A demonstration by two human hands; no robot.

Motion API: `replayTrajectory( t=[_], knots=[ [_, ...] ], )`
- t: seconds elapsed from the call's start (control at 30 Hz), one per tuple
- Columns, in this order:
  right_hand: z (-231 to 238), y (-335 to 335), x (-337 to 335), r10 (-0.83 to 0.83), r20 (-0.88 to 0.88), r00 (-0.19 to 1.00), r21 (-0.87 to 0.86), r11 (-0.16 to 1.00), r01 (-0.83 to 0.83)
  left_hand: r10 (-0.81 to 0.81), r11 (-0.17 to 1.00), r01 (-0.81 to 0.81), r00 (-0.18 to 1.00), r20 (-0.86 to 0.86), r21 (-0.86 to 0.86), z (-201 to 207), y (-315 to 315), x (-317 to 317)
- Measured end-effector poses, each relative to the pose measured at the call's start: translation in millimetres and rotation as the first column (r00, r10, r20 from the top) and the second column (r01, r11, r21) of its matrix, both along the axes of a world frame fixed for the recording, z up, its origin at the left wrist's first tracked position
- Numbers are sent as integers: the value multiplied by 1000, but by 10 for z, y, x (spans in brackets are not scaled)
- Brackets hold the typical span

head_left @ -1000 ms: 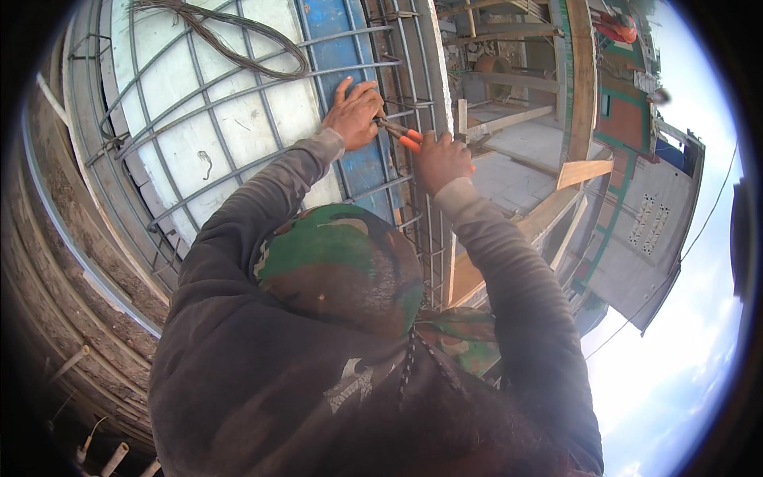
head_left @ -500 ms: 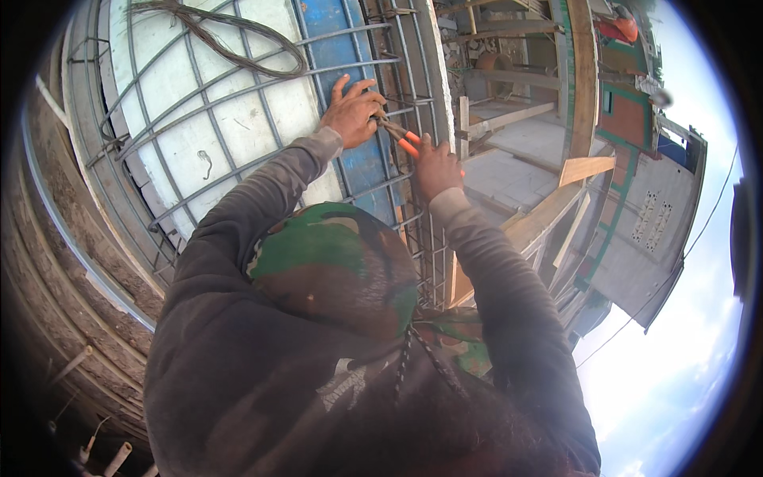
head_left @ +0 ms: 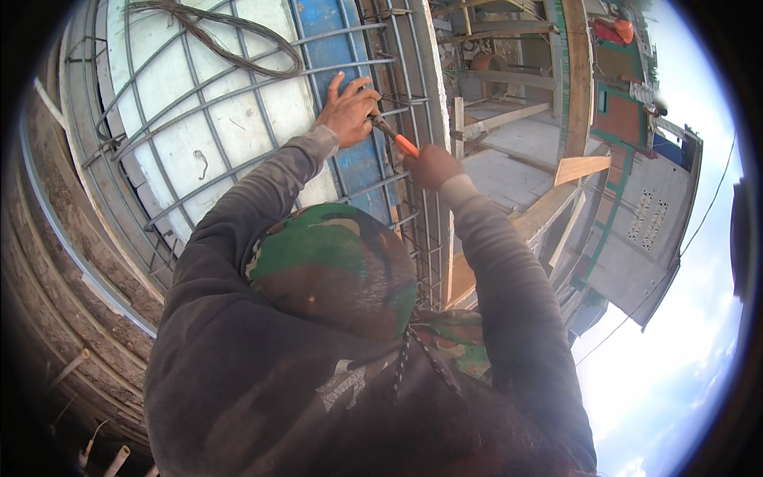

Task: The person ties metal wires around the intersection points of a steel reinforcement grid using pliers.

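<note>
Step in hand, as judged: tie wire being twisted at rebar grid (head_left: pixel 238 151) crossing over white-and-blue formwork panel (head_left: pixel 199 119). Left hand (head_left: pixel 347 111) pressed on bars, fingers curled round joint. Right hand (head_left: pixel 429 165) closed round orange-handled pliers (head_left: pixel 395 139), tool tip set at joint just beside left fingers. Loose wire bundle (head_left: pixel 230 40) lying on grid, well apart. Next move calls for firm wrist turn, joint kept steady. Against earlier frame: right hand lowered slightly, pliers angled steeper; left hand unchanged.

Pliers (head_left: pixel 395 137): jaws hidden behind left hand (head_left: pixel 347 110). Right hand (head_left: pixel 430 164): fingers out of sight. Wire coil (head_left: pixel 230 40): cut by upper edge.
</note>
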State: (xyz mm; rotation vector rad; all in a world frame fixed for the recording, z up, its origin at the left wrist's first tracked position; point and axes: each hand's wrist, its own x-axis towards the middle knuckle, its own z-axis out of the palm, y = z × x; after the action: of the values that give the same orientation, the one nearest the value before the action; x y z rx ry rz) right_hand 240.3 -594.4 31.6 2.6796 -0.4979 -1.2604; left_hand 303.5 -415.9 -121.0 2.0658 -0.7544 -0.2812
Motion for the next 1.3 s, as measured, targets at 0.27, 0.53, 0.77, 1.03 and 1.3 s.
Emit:
replayTrajectory(
  t=[0.27, 0.53, 0.77, 1.03, 1.3],
  knots=[
    [-30, -72, -202, -662, -522, 538, 436, 335, 835, -44, 995, 37, 996, 80, 94, 31, 25, 29],
    [47, 55, -57, -529, -125, 839, 498, 698, 515, -89, 990, 70, 983, 159, 120, -105, 86, 59],
    [-4, 82, -11, 111, 110, 988, 146, 981, -127, -89, 986, 64, 983, 159, 157, 13, 73, 43],
    [-92, 298, 41, 161, -3, 987, -36, 986, -161, -88, 992, 75, 989, 121, 104, 25, 77, 45],
    [-130, 157, -17, 56, 16, 998, 125, 990, -58, -93, 985, 73, 988, 127, 154, 36, 90, 53]
  ],
)
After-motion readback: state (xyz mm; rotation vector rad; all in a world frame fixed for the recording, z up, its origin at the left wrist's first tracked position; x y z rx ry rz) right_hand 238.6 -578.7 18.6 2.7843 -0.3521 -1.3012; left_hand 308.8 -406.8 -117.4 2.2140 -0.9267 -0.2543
